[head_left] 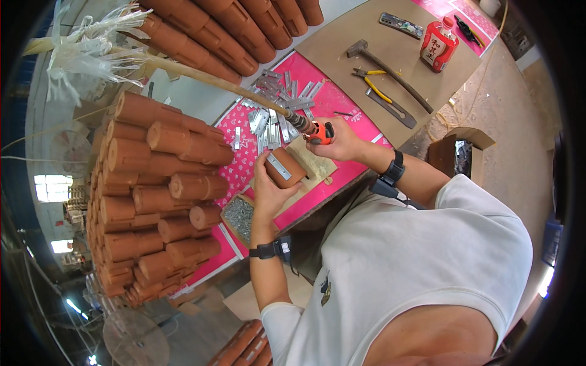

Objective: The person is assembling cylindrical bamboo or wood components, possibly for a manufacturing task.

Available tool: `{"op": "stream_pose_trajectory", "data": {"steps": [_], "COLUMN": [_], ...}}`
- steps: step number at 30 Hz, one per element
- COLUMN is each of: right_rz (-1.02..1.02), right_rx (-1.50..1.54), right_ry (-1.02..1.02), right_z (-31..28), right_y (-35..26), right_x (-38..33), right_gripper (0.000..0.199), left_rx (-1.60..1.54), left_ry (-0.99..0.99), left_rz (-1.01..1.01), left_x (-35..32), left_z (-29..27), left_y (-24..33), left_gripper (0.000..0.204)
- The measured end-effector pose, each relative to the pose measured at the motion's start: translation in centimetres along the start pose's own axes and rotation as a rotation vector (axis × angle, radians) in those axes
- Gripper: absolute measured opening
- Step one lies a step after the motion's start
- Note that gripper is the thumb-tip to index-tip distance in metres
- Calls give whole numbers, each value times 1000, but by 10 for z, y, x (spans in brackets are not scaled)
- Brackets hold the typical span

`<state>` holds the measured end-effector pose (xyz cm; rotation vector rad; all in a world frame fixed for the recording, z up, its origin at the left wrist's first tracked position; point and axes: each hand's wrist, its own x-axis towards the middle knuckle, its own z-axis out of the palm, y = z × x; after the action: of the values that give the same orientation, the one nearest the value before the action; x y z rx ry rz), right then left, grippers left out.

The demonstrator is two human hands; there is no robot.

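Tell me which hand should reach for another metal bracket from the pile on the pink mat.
Probably the left. The right hand grips the orange tool, while the left hand only steadies the brown cylinder and could let go. The bracket pile lies just beyond both hands.

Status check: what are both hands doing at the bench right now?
Left hand steadies brown wooden block with metal plate. Right hand grips orange-handled tool. Loose metal plates behind.

Bright even daylight; soft shadows; heavy fisheye bending, dark rim
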<state>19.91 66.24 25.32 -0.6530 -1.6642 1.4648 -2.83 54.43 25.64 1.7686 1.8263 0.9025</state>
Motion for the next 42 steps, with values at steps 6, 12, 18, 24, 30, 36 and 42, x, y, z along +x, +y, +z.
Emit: {"op": "stream_pose_trajectory", "data": {"steps": [6, 12, 18, 24, 30, 36, 42], "right_rz": [-15, -21, -9, -23, -21, -25, -23], "right_rx": [-6, -49, -70, -84, -59, -77, -96], "right_ry": [19, 23, 25, 43, 13, 18, 21], "right_z": [3, 4, 4, 1, 5, 3, 2], "right_y": [2, 3, 11, 10, 8, 11, 8], "right_x": [2, 1, 2, 1, 5, 5, 3], "right_gripper": [19, 21, 20, 20, 21, 19, 19], "left_rx": [69, 100, 181, 184, 691, 599, 620], "left_ry": [0, -25, 95, 594, 337, 359, 399], "left_rz": [23, 14, 59, -320, -479, -508, -471], "left_x": [2, 1, -14, -69, -116, -112, -114], "left_z": [-3, -5, -5, -32, -46, -43, -43], "left_y": [3, 6, 18, -6, -38, -35, -36], "left_gripper": [110, 111, 103, 27, 22, 13, 12]}}
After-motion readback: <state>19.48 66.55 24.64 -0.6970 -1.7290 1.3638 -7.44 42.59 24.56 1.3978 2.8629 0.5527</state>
